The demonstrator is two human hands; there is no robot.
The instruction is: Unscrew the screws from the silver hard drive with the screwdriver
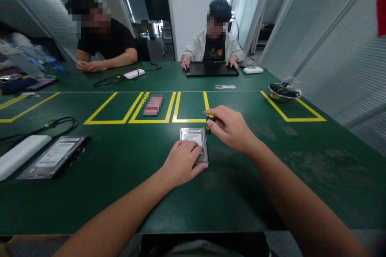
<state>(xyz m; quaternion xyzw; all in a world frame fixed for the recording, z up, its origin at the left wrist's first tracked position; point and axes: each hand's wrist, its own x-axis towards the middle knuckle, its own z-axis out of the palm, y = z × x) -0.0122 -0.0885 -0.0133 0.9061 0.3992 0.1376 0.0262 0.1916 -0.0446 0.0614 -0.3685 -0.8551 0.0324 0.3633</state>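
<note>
Apparently steadying, your left hand (183, 162) spreads over hard drive (193, 133), in from near edge of table (229, 213); right hand (229, 127) pinches screwdriver (210, 119) at drive's far-right corner.

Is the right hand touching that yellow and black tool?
Touching. The head view shows the right hand pinching the yellow and black tool between its thumb and fingers, with no gap at the thumb.
</note>
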